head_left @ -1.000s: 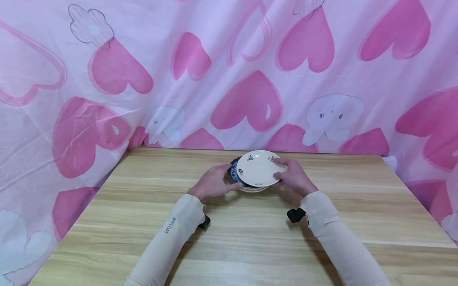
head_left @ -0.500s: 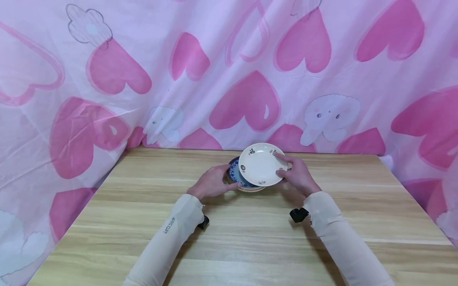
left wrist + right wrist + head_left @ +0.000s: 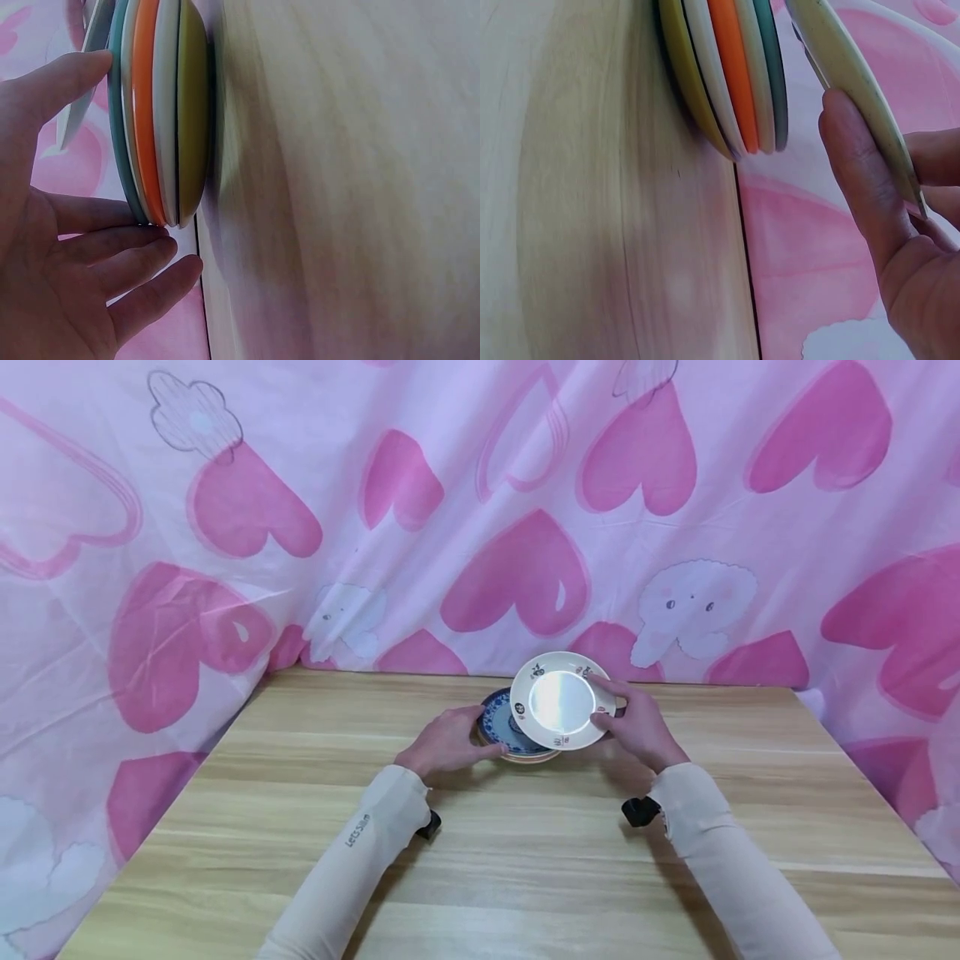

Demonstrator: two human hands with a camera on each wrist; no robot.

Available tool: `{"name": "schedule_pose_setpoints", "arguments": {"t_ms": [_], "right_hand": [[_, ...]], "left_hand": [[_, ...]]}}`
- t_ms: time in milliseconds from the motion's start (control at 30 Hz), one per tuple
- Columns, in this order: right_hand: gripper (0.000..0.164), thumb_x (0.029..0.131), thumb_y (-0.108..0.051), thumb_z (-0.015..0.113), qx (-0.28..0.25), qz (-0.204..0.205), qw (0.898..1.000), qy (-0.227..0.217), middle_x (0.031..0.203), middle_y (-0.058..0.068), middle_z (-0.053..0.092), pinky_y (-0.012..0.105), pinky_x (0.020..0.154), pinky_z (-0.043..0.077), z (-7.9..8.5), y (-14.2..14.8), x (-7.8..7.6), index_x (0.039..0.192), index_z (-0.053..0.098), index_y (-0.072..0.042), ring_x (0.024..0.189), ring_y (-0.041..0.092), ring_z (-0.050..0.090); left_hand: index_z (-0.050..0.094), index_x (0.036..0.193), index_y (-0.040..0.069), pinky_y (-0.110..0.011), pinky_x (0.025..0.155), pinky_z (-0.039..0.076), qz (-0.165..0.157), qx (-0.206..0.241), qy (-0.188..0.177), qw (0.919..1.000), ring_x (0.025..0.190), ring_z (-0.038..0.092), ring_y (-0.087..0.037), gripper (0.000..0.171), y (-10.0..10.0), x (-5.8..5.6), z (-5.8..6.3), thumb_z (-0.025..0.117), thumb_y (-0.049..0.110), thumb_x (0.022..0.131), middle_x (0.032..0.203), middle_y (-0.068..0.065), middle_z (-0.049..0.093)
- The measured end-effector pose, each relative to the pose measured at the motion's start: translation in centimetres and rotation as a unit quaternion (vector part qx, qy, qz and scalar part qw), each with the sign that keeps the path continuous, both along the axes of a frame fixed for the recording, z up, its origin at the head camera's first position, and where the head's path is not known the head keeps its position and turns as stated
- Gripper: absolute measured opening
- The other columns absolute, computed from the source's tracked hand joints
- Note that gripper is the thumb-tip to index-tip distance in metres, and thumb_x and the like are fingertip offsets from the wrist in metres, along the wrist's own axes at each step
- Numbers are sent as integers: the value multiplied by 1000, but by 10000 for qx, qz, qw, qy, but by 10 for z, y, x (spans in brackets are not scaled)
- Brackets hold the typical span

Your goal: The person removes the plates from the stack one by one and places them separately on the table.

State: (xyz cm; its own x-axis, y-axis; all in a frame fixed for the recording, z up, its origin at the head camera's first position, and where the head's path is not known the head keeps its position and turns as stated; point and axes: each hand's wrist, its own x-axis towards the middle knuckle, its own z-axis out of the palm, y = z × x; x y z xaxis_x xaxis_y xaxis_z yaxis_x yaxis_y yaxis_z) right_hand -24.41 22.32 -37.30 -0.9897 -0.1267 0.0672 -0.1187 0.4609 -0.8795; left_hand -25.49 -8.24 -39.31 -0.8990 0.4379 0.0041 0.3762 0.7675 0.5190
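A white plate [image 3: 561, 693] with small dark and red motifs along its rim is tilted above a stack of plates, a bright glare on its middle. My right hand [image 3: 636, 724] pinches its right edge, thumb on the upper face. In the right wrist view a gap parts this plate's pale edge [image 3: 855, 82] from the stack. My left hand [image 3: 447, 743] holds the left side of the stack, thumb and fingers spread along the rim. On top of the stack lies a blue patterned plate [image 3: 498, 722]; under it the left wrist view shows an orange plate [image 3: 145, 112] and a yellow-green one [image 3: 193, 112].
The stack stands on a wood-grain table [image 3: 510, 860] near its back edge. A pink cloth [image 3: 420, 577] with hearts hangs behind and at the sides. Each wrist carries a black mount, such as the one by the right sleeve [image 3: 640, 812].
My right hand has lifted the white plate up and to the right, uncovering more of the blue plate. The left hand has stayed on the stack.
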Motion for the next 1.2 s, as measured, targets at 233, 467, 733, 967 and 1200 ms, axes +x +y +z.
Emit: {"name": "schedule_pose_setpoints", "arguments": {"t_ms": [233, 467, 733, 967, 1200], "right_hand": [[69, 92, 3, 63, 65, -72, 10000, -10, 156, 28, 35, 32, 70, 63, 2, 12, 1, 154, 40, -16, 85, 21, 70], [69, 93, 3, 62, 127, -212, 9997, 37, 151, 30, 39, 31, 72, 62, 4, 27, 1, 155, 38, -16, 82, 13, 69], [69, 94, 3, 61, 38, -277, 9996, 29, 161, 27, 27, 30, 72, 62, -1, 40, 0, 156, 36, -15, 82, 9, 67], [68, 94, 1, 61, 111, -384, 9992, -10, 163, 27, 24, 33, 72, 63, -3, 53, 0, 156, 36, -14, 80, 4, 66], [69, 93, 2, 61, 254, -577, 9980, -34, 160, 32, 25, 31, 72, 62, -2, 62, 2, 156, 34, -9, 76, 0, 65]], "left_hand": [[47, 148, 8, -42, 111, 46, 123, -48, -42, 9999, 127, 58, -23, 84, -1, 1, -1, 71, 58, 85, 137, -7, 63], [45, 150, 8, -43, 115, 43, 208, -138, -21, 9997, 134, 55, -25, 86, 1, 1, -2, 71, 59, 85, 144, -8, 60], [47, 148, 6, -43, 113, 45, 138, -182, -4, 9997, 131, 57, -25, 85, 1, 1, -2, 70, 59, 86, 141, -9, 61], [47, 148, 7, -43, 113, 45, 121, -222, 2, 9997, 131, 57, -24, 85, 2, 0, -2, 70, 59, 86, 141, -8, 61], [47, 149, 9, -44, 113, 45, 187, -209, -87, 9996, 132, 57, -24, 84, 3, 1, -1, 71, 59, 85, 142, -7, 61]]}}
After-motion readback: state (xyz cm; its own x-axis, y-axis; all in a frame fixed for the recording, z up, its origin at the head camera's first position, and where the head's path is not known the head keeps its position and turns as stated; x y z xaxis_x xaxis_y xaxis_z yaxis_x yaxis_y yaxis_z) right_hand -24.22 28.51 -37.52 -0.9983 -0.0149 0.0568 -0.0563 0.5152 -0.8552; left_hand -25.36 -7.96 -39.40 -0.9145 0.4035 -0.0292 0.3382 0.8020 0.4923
